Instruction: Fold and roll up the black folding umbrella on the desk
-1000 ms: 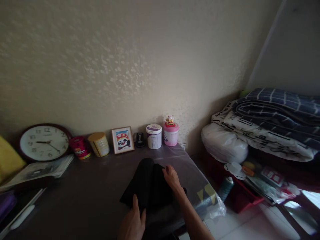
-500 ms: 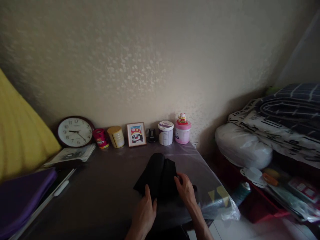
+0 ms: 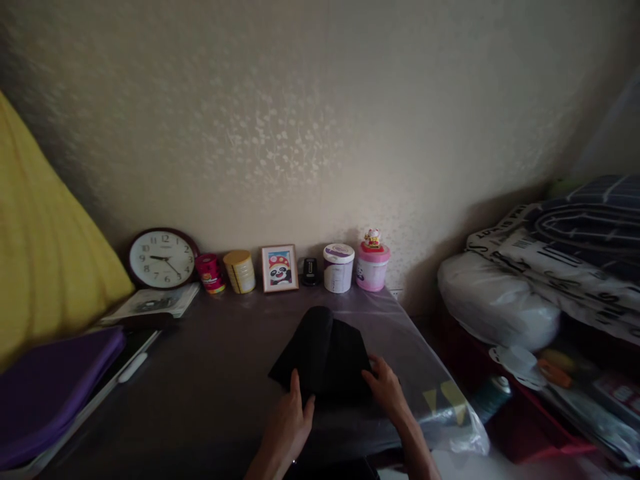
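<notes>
A piece of black cloth (image 3: 345, 357) lies on the table in front of me, with a raised, rounded fold along its middle. At its near left edge rests my left hand (image 3: 289, 420), the index finger stretched forward and the thumb apart from it. My right hand (image 3: 387, 387) has its fingers and thumb closed on the cloth's right edge. The dark cloth hides some of the fingertips, and its lower part blends into shadow.
Along the wall stand a round clock (image 3: 163, 259), a red can (image 3: 210, 273), a yellow-lidded tin (image 3: 240, 272), a framed panda picture (image 3: 279, 268), and two tubs (image 3: 339, 270). A purple case (image 3: 60, 393) lies left. Beyond the table's right edge is piled bedding (image 3: 545, 260).
My right hand has moved right with the cloth's edge, and the right side of the cloth is spread wider. My left hand stays about where it was. The view has shifted slightly.
</notes>
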Motion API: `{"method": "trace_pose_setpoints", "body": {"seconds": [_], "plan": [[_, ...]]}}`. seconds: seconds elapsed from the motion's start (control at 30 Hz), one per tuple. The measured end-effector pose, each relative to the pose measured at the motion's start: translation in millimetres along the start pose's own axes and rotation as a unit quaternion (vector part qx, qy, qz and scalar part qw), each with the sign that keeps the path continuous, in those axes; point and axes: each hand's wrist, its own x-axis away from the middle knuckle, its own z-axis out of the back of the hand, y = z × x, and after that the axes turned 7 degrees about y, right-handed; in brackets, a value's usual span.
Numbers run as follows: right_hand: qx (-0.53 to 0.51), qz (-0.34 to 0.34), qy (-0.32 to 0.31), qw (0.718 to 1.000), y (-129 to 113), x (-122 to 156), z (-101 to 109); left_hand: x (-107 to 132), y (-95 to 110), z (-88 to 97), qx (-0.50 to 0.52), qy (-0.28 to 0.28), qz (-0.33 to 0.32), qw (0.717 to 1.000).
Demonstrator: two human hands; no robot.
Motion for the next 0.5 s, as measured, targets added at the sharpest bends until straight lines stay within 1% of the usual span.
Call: {"method": "trace_pose_setpoints", "body": {"seconds": [0.03,0.1,0.13,0.17,0.2,0.27,0.33,0.4,0.5], "plan": [[0.036,0.007,0.008,0.999,-1,1,4,0,0,0.6,0.000,-0.002,0.005,1.000],[0.093,0.032,0.047,0.994,-10,3,10,0,1,1.7,-0.004,-0.007,0.011,1.000],[0.102,0.055,0.064,0.991,-16,3,11,0,2,2.2,-0.007,-0.008,0.010,1.000],[0.096,0.087,0.066,0.989,-24,4,11,0,2,2.5,-0.010,-0.007,0.009,1.000],[0.079,0.127,0.049,0.987,-31,4,10,-1,3,2.6,-0.013,-0.006,0.010,1.000],[0.047,0.210,-0.019,0.976,-44,0,2,-2,2,2.2,-0.012,-0.006,0.006,1.000],[0.044,0.263,-0.072,0.961,-52,-9,-9,-4,1,1.1,-0.012,-0.005,0.005,1.000],[0.071,0.268,-0.081,0.957,-55,-26,-22,-5,0,0.3,-0.013,-0.004,0.006,1.000],[0.122,0.219,-0.062,0.966,-51,-59,-35,-5,0,0.9,-0.010,-0.009,0.013,1.000]]}}
